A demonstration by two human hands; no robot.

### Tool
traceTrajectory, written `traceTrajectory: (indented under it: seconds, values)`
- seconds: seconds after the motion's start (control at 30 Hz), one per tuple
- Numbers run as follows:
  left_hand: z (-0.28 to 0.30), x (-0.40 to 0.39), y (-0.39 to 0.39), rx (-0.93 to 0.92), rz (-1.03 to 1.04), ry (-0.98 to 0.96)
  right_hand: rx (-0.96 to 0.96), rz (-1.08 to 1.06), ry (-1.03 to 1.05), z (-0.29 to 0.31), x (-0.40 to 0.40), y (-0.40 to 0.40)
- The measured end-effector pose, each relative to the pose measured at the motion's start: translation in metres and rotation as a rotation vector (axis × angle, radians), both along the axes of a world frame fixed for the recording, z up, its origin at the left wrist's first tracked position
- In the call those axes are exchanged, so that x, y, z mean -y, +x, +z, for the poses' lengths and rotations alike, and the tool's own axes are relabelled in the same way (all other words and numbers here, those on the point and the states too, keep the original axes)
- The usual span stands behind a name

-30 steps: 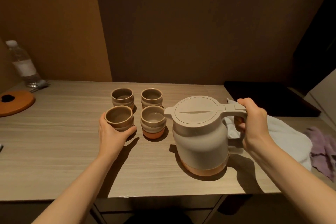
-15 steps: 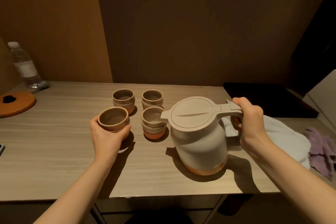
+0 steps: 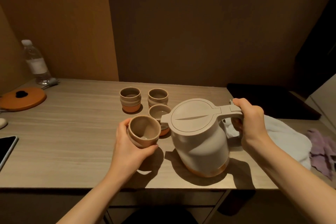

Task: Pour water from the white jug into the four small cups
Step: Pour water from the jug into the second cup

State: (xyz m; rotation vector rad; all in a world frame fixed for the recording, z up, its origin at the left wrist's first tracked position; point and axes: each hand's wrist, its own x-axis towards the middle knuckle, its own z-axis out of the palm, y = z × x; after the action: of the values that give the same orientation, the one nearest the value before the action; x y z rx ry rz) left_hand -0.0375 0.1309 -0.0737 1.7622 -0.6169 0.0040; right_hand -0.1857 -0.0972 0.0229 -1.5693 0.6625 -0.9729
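- The left hand (image 3: 131, 148) is gripping one small cup (image 3: 143, 132), fingers and thumb curling round its wall; the cup is being held off the bench (image 3: 72, 132), tilting its mouth toward the camera, just beside the jug's spout (image 3: 164, 121); whether there is any water inside it is not clear
- The right hand (image 3: 250, 120) is wrapping round the handle (image 3: 234, 111) of the white jug (image 3: 199, 136), fingers closing under it and thumb lying along the top; the jug is leaning toward the held cup, its orange base (image 3: 209, 171) sitting close to the front edge of the bench, right of the middle; whether the base is lifting clear of the surface is hard to tell; its lid (image 3: 192, 114) is sitting closed
- Three more cups are standing upright on the bench toward its back edge: a rear left cup (image 3: 130, 99), a rear right cup (image 3: 157, 96), and a third cup (image 3: 159, 114) partly hiding behind the spout and the held cup
- A white cloth (image 3: 285, 136) is lying by the right edge behind the right hand, with a purple cloth (image 3: 321, 151) overlapping its far right side
- A water bottle (image 3: 36, 63) is standing in the back left corner; an orange round lid (image 3: 22, 98) is lying just in front of it; a dark-screened tablet (image 3: 6, 148) is poking in at the left edge
- A black tray (image 3: 269, 100) is sitting at the back right corner
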Motion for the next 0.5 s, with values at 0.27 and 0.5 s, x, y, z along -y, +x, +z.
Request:
traceTrajectory:
  seconds: [0.27,0.5]
  values:
    - [0.007,0.0,-0.005,0.085,-0.012,0.11,0.013,0.04,0.007,0.003,-0.007,-0.002]
    - [0.015,-0.003,-0.005,0.118,-0.016,0.117,-0.004,0.062,-0.02,0.009,-0.013,0.004]
